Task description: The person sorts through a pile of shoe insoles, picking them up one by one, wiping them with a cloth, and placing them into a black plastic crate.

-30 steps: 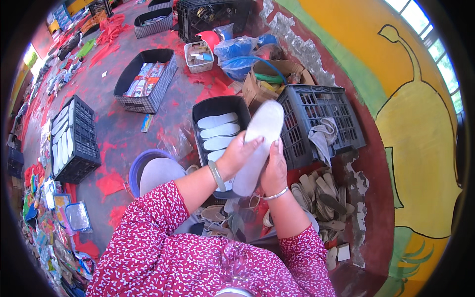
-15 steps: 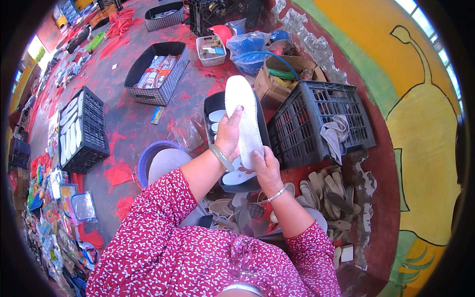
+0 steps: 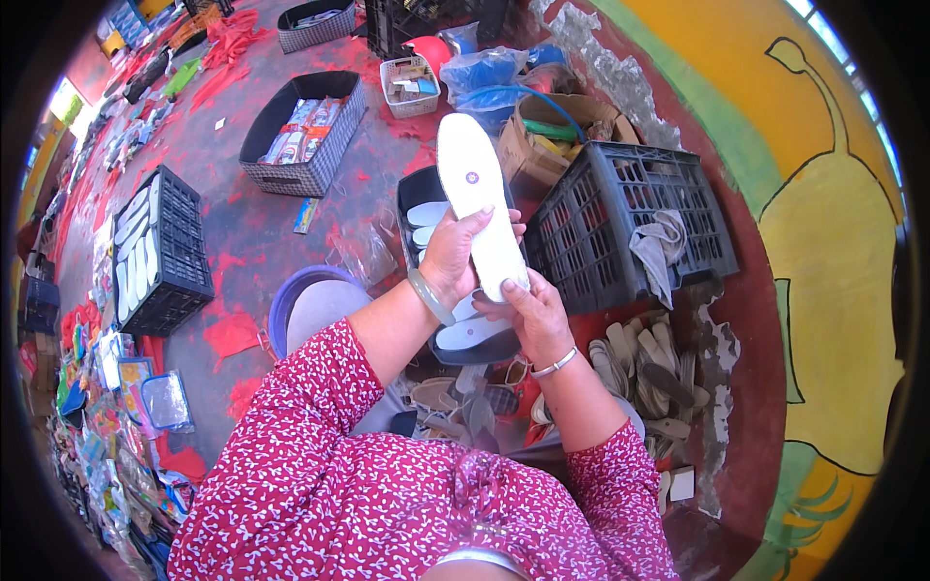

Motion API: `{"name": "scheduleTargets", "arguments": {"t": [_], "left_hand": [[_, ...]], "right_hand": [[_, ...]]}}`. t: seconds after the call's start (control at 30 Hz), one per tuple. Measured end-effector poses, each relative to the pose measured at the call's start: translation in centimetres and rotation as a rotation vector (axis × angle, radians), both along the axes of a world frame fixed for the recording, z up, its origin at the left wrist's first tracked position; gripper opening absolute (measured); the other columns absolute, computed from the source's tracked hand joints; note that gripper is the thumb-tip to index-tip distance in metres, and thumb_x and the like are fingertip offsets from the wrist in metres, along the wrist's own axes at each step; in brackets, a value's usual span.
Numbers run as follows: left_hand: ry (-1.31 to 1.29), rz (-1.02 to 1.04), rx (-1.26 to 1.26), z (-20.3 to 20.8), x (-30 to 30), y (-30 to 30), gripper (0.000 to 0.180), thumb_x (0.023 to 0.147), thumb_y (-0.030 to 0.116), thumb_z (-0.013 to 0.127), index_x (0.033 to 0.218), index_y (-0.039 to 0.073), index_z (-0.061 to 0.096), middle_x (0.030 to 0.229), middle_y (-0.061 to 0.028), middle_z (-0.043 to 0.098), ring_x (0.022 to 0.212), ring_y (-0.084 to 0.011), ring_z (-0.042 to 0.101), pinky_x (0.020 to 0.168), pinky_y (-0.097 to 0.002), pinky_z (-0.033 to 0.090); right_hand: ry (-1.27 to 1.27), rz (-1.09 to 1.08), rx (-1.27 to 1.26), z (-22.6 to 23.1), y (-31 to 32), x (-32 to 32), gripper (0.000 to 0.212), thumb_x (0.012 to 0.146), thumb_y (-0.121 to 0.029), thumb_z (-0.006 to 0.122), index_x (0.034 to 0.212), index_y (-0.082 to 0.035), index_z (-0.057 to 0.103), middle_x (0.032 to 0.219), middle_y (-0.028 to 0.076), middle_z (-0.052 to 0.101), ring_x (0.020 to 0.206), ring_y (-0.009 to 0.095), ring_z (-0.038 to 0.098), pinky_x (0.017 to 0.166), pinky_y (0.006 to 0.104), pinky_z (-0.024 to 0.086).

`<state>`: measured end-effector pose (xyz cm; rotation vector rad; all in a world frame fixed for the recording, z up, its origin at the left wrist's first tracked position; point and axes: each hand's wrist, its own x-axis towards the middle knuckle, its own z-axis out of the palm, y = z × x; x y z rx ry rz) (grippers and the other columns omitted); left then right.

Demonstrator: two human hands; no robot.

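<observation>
A white shoe insole (image 3: 468, 155) with a small round purple mark is held up between my two hands, toe end pointing away. My left hand (image 3: 453, 254) grips its middle, thumb on top and fingertips showing past the right edge. Lower down, my right hand (image 3: 539, 320) pinches the heel end between thumb and fingers. Beneath them sits a dark bin (image 3: 415, 189) with more white insoles (image 3: 472, 332) in it, partly hidden by my hands and the held insole.
A black plastic crate (image 3: 620, 223) with a grey rag (image 3: 661, 254) stands at right, beside loose insoles (image 3: 647, 368). Leftward are a purple basin (image 3: 291, 300) and a crate of white insoles (image 3: 179, 261). Farther off are a checked bin (image 3: 325, 174) and a cardboard box (image 3: 533, 160).
The insole has been turned so a face with a round purple mark now shows. My left hand has shifted slightly, its fingertips now visible past the insole's right edge.
</observation>
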<state>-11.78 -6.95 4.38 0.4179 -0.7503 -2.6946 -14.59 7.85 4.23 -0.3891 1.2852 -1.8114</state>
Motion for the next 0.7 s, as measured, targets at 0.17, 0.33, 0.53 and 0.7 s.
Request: {"name": "scheduleTargets", "arguments": {"t": [0.17, 0.33, 0.53, 0.7], "left_hand": [[0.158, 0.071, -0.062, 0.3, -0.7, -1.7, 0.037, 0.084, 0.009, 0.054, 0.118, -0.002, 0.045, 0.106, -0.0187, 0.059, 0.098, -0.0306, 0.059, 0.089, -0.0455, 0.045], [0.065, 0.207, -0.067, 2.1, 0.5, -4.9, 0.032, 0.081, 0.003, 0.059, 0.112, 0.000, 0.050, 0.102, -0.0140, 0.060, 0.096, -0.0284, 0.059, 0.088, -0.0449, 0.047], [-0.120, 0.325, -0.269, 0.3, 0.2, -2.9, 0.026, 0.080, 0.000, 0.059, 0.105, 0.000, 0.051, 0.096, -0.0099, 0.060, 0.085, -0.0211, 0.062, 0.075, -0.0349, 0.053], [-0.091, 0.224, -0.425, -1.7, -0.3, 0.7, 0.024, 0.081, 0.001, 0.057, 0.105, -0.001, 0.054, 0.093, -0.0078, 0.061, 0.083, -0.0155, 0.060, 0.075, -0.0295, 0.050]], "right_hand": [[0.021, 0.010, 0.024, 0.0, 0.7, -2.0, 0.034, 0.083, -0.020, 0.058, 0.108, 0.003, 0.053, 0.089, 0.012, 0.064, 0.076, 0.021, 0.066, 0.060, 0.0250, 0.051], [0.056, 0.026, 0.097, 0.5, 3.1, -5.1, 0.036, 0.079, -0.017, 0.059, 0.107, 0.004, 0.053, 0.090, 0.014, 0.064, 0.077, 0.019, 0.065, 0.065, 0.0301, 0.053], [1.372, -0.358, 0.581, 0.0, 1.5, -4.3, 0.066, 0.070, -0.022, 0.073, 0.123, 0.004, 0.043, 0.119, 0.020, 0.052, 0.108, 0.033, 0.050, 0.094, 0.0362, 0.039], [1.287, -0.146, 0.653, -1.5, -1.3, -1.2, 0.094, 0.061, -0.020, 0.079, 0.134, 0.002, 0.025, 0.124, 0.023, 0.045, 0.113, 0.034, 0.045, 0.097, 0.0374, 0.037]]}}
